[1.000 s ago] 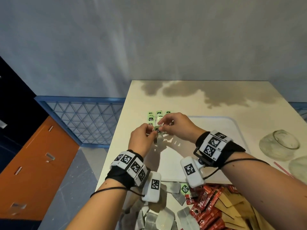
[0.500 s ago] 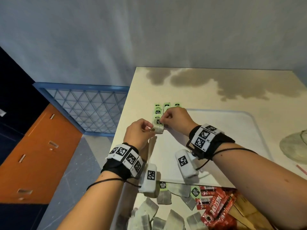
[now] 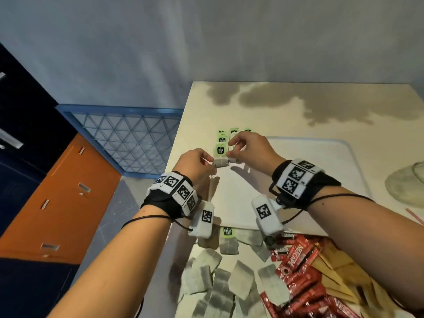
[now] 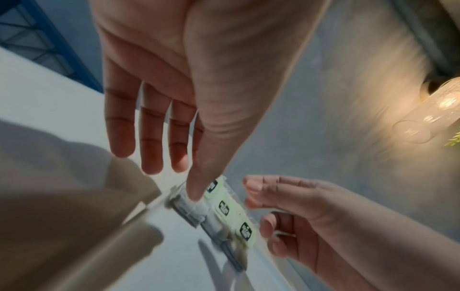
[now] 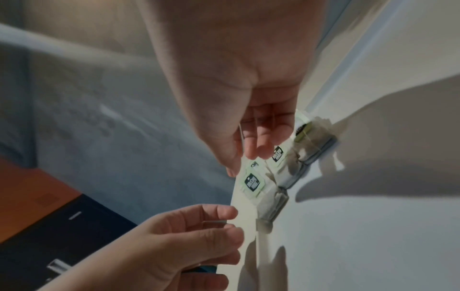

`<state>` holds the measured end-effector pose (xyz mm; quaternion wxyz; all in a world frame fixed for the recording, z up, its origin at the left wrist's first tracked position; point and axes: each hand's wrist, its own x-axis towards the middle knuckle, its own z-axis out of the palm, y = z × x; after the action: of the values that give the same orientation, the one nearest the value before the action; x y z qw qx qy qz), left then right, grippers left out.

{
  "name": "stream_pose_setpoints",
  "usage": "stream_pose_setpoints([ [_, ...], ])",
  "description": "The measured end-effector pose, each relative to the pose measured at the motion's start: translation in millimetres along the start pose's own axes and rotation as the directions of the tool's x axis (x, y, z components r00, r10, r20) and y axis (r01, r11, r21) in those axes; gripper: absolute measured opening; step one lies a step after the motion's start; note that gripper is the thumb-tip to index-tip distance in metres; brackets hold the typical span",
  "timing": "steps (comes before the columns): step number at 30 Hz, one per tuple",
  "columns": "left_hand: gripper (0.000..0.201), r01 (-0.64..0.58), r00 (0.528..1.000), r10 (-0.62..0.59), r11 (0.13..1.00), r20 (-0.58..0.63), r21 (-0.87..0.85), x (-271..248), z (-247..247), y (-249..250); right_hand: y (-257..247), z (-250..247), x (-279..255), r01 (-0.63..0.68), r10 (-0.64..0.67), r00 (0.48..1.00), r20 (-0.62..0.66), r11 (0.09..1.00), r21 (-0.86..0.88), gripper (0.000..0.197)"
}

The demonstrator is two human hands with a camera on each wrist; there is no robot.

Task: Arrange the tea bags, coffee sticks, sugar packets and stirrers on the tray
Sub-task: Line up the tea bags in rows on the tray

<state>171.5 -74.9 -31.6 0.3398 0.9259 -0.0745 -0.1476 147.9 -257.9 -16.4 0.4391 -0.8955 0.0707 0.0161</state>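
Row of tea bags (image 3: 222, 154) along tray (image 3: 321, 171) far-left edge; loose tea bags (image 3: 229, 278) left of coffee sticks (image 3: 296, 267), nearer.

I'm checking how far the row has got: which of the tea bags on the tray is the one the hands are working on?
The nearest tea bag of the row, at the tray's left edge. It lies between the left hand and right hand.

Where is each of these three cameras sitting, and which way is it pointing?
Head: worn on the head, looking forward and down at the white tray and table; both forearms and hands show.
Left wrist: looks along the left hand to the tea bags; its palm and fingers show.
Right wrist: looks along the right hand to the tea bags; its palm shows.
Shared: each wrist view also catches the other hand, and all three see the tea bags.
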Motion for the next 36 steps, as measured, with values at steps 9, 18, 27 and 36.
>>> stream_pose_setpoints([
  [9, 0.031, -0.015, 0.991, 0.002, 0.995, 0.135, 0.099, -111, -19, -16, 12, 18, -118, 0.065, -0.048, 0.937, 0.347, 0.997, -0.036, 0.021],
  [18, 0.059, -0.012, 0.919, -0.102, 0.958, 0.38, 0.286, -179, 4, -52, 25, 16, -163, 0.085, -0.059, 0.944, 0.323, 0.994, -0.066, 0.019],
  [27, 0.035, -0.135, 0.971, 0.054, 0.927, 0.233, 0.35, -172, 26, -38, 17, 11, -182, 0.126, -0.101, 0.932, 0.349, 0.991, -0.05, 0.036],
  [36, 0.023, -0.323, 0.945, 0.295, 0.908, 0.14, 0.266, -172, 17, 1, 4, 13, -186, 0.236, -0.202, 0.934, 0.294, 0.968, -0.085, 0.016],
])
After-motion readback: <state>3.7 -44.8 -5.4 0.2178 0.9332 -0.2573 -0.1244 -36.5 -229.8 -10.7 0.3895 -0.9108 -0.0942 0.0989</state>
